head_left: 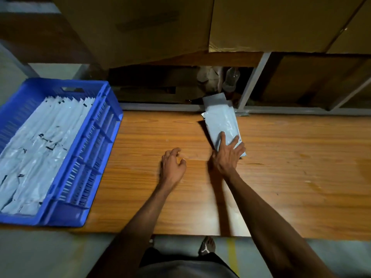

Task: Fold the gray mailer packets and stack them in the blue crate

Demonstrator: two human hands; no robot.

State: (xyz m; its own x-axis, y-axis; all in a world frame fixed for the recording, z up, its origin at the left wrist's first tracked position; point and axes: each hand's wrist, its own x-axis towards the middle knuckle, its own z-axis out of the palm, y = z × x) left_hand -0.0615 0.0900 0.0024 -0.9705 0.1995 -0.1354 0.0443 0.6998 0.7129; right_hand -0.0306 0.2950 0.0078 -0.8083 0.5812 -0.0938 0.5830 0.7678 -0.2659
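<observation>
A gray mailer packet (220, 119) lies on the wooden table (291, 167) near its far edge, tilted, with its far end over the edge. My right hand (228, 155) rests on the packet's near end with straight, spread fingers pressing on it. My left hand (172, 167) hovers over the bare table to the left of the packet, fingers loosely curled and holding nothing. The blue crate (84, 157) stands at the table's left end and holds several folded gray packets (40, 149) stacked in rows.
Large cardboard boxes (140, 27) rise behind the table. A metal shelf frame (253, 85) runs along the far edge, with a plastic bottle (230, 79) and other clutter in the dark gap behind it. A sandalled foot (207, 245) shows on the floor below the table's near edge.
</observation>
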